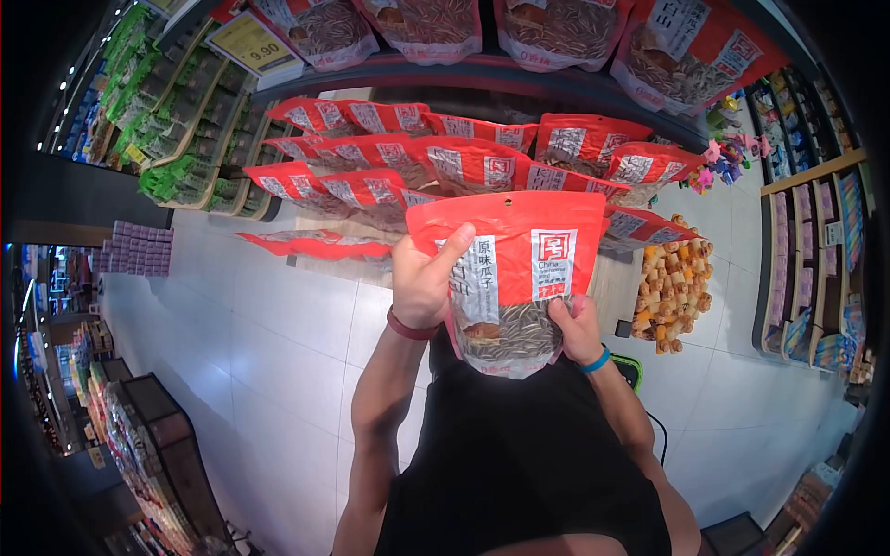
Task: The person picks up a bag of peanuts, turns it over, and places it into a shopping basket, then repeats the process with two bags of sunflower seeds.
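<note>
Both of my hands hold one red bag of sunflower seeds (519,269) upright in front of my body. Its clear lower window shows striped seeds, and white labels with lettering cover the red upper part. My left hand (426,278) grips the bag's left edge, thumb across the front and fingers behind, out of sight. Lower down on the right side, my right hand (577,329) pinches the edge with its thumb on the front. Just beyond stand rows of similar red seed bags (464,162) on a low display shelf.
An upper shelf edge (389,76) carries more seed bags above the display, with a yellow price tag (258,46) at its left. Green-topped packages (176,111) fill racks on the left. Brown and orange packaged items (669,287) stand to the right. White tiled floor (278,343) surrounds me.
</note>
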{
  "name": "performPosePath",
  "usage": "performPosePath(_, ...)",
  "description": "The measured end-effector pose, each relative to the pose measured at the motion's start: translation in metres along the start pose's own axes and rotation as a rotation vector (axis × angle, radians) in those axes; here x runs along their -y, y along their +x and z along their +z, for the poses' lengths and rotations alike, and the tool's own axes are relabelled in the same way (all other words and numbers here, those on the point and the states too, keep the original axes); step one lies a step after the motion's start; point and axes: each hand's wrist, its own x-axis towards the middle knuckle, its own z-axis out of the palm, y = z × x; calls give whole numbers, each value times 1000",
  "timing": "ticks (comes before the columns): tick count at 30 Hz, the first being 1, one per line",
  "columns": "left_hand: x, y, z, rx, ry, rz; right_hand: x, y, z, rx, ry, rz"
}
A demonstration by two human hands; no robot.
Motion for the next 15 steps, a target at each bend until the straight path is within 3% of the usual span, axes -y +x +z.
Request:
performPosePath(2, -1, -1, -2, 2, 51, 30, 6, 1, -7, 98, -15, 63)
performPosePath(6, -20, -11, 14, -52, 219, 92, 62, 19, 2, -316, -52, -456)
performPosePath(8, -30, -15, 22, -39, 367, 115, 99, 24, -10, -405, -352, -755)
performPosePath(11, -35, -18, 31, -7, 569, 142, 176, 19, 10, -191, -815, -880)
performPosePath(12, -34, -17, 31, 61, 605, 156, 193, 24, 18, -203, -816, -884)
performPosePath(14, -36, -14, 34, 143, 640, 175, 214, 38, 28, 164, -1083, -867)
performPosePath(15, -39, -11, 36, 179, 608, 167, 217, 46, 27, 154, -1089, -873)
